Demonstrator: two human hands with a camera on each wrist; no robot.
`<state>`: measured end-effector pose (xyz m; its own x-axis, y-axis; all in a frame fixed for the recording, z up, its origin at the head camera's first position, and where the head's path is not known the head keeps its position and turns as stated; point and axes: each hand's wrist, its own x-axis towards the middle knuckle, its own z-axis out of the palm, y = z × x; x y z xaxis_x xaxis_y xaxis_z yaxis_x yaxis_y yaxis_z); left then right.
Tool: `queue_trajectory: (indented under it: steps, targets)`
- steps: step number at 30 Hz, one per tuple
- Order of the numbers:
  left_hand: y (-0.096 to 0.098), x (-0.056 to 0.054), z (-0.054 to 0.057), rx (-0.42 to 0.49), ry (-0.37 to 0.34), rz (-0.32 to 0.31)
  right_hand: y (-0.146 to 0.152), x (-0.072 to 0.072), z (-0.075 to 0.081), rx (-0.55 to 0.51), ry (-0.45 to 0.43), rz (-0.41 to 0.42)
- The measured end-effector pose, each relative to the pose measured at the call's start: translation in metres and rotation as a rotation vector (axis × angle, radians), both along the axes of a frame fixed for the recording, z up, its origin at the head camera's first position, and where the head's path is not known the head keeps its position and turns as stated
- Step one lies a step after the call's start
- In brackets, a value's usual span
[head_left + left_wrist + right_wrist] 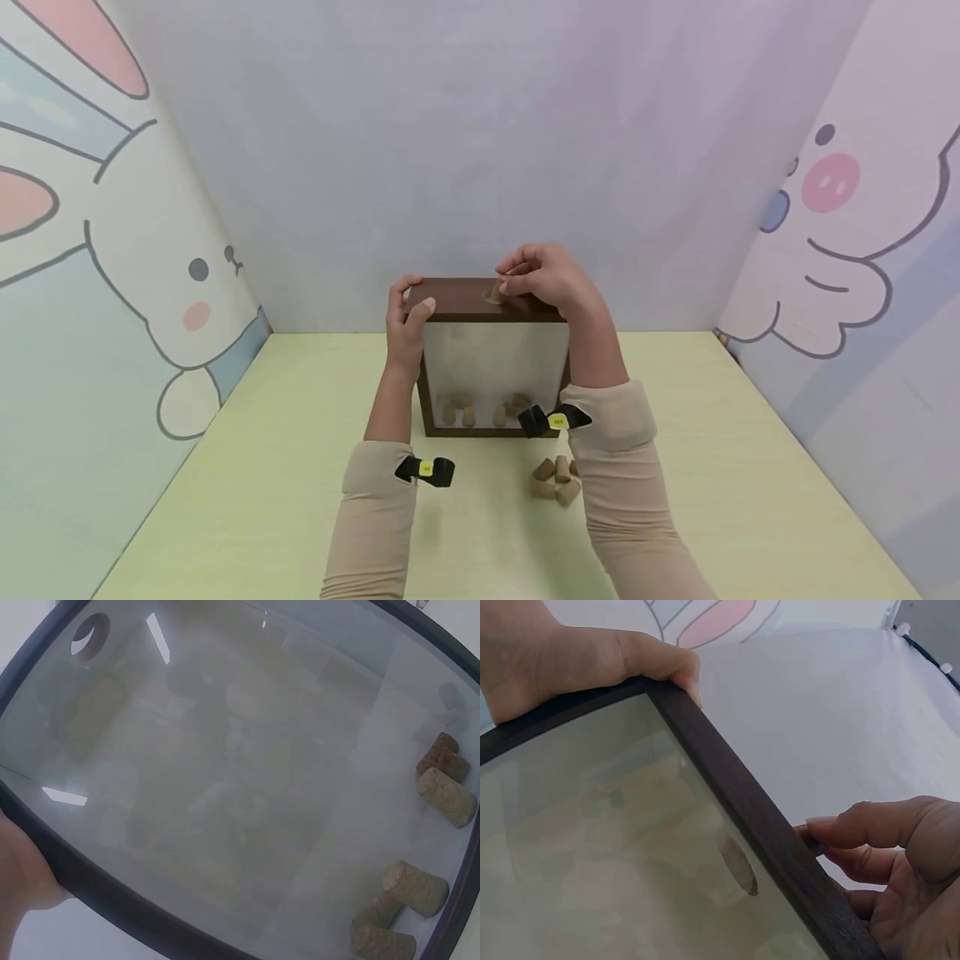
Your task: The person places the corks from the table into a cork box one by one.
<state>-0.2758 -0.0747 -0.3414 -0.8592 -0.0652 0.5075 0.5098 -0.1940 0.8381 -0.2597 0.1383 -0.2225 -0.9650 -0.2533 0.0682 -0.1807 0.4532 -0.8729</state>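
Observation:
A dark wooden shadow box (457, 294) with a clear front pane stands upright on the table. My left hand (406, 329) grips its upper left corner, thumb in front and fingers over the top. Above the round hole in the top edge, my right hand (553, 279) pinches a cork (496, 291) between thumb and fingers, its lower end at the hole. Several corks (416, 889) lie along the inside bottom of the box in the left wrist view. From the right wrist, the hole (737, 864) shows through the pane below the pinching fingers (862, 823).
Several loose corks (543, 489) lie on the pale yellow-green table (300, 400) in front of the box, partly hidden by the right forearm. A grey-white wall (450, 150) rises behind. Side panels with a cartoon rabbit (150, 242) and another cartoon animal flank the table.

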Motion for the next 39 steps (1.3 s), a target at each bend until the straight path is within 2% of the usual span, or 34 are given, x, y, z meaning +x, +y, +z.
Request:
queue_trajectory:
  steps: [4,9,14,18,23,26,31,35,39]
  targets:
    - [-0.001,0.003,-0.001,0.005,0.002,-0.001,0.003,0.011,-0.003,-0.027,0.046,0.006]
    - [-0.003,0.005,-0.001,-0.001,0.021,0.002,0.016,0.041,-0.016,-0.170,0.180,0.040]
    - [-0.002,0.004,-0.002,-0.011,0.029,0.012,0.038,0.064,-0.038,-0.297,0.287,0.089]
    - [0.000,0.012,0.006,-0.013,0.036,0.022,0.054,0.072,-0.058,-0.370,0.311,0.104]
    - [0.004,0.026,0.019,-0.026,0.051,0.057,0.072,0.076,-0.083,-0.376,0.278,0.111]
    - [0.003,0.021,0.016,-0.026,0.044,0.056,0.083,0.077,-0.101,-0.341,0.237,0.133]
    - [-0.001,0.005,0.003,-0.016,0.039,0.049,0.100,0.080,-0.132,-0.283,0.150,0.205]
    - [0.000,0.003,-0.002,-0.016,0.042,0.050,0.111,0.083,-0.151,-0.250,0.061,0.237]
    - [0.000,0.004,-0.002,-0.013,0.024,0.029,0.119,0.086,-0.164,-0.175,-0.011,0.230]
